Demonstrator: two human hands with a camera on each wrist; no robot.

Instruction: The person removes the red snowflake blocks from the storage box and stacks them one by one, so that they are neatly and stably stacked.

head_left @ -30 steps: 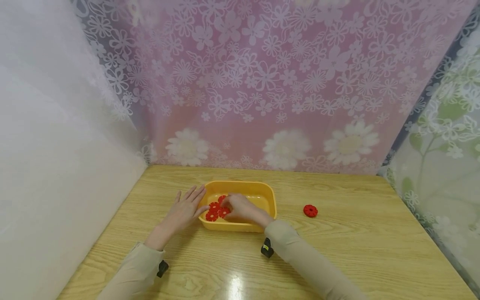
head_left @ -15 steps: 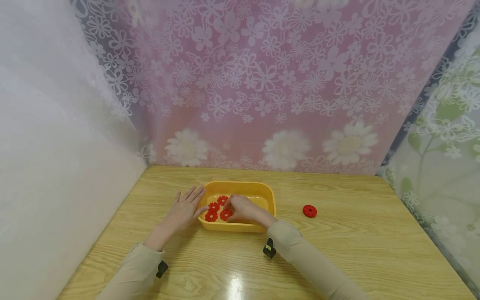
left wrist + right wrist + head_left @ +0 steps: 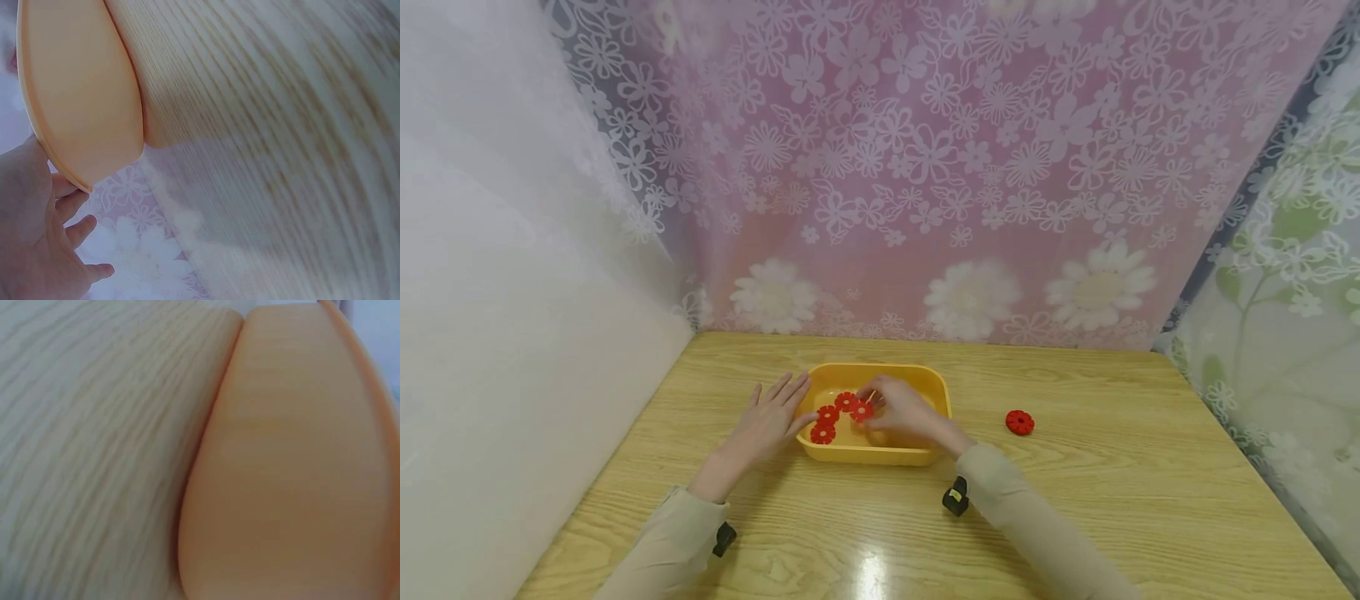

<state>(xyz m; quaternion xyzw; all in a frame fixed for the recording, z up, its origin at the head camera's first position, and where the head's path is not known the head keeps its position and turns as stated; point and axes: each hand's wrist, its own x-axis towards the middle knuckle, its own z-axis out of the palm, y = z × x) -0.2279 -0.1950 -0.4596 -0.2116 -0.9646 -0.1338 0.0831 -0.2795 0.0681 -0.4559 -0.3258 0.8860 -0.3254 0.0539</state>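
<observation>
A yellow plastic tub [image 3: 880, 455] stands on the wooden table. My left hand [image 3: 767, 423] rests at its left end, fingers stretched along the rim and thumb over the edge. In the left wrist view that hand [image 3: 37, 231] has its fingertips at the tub's rim. Inside the tub, my right hand [image 3: 904, 410] pinches a red flower-shaped disc [image 3: 861, 410] at its right side, between thumb and fingers. More red discs [image 3: 823, 433] lie at the tub's left end. The right wrist view has only the tub's outer wall [image 3: 287, 456] and table, with the hand hidden.
Right of the tub, a red flower-shaped piece [image 3: 1020, 422], seemingly several discs stacked, lies on the table [image 3: 1112, 483]. A pink floral curtain [image 3: 940, 183] hangs behind the table. A white sheet [image 3: 535, 292] borders the left side.
My right hand has shifted slightly right and its fingers have spread more. The disc by its fingertips first slid toward the front, then moved back and right. The left hand has stayed put.
</observation>
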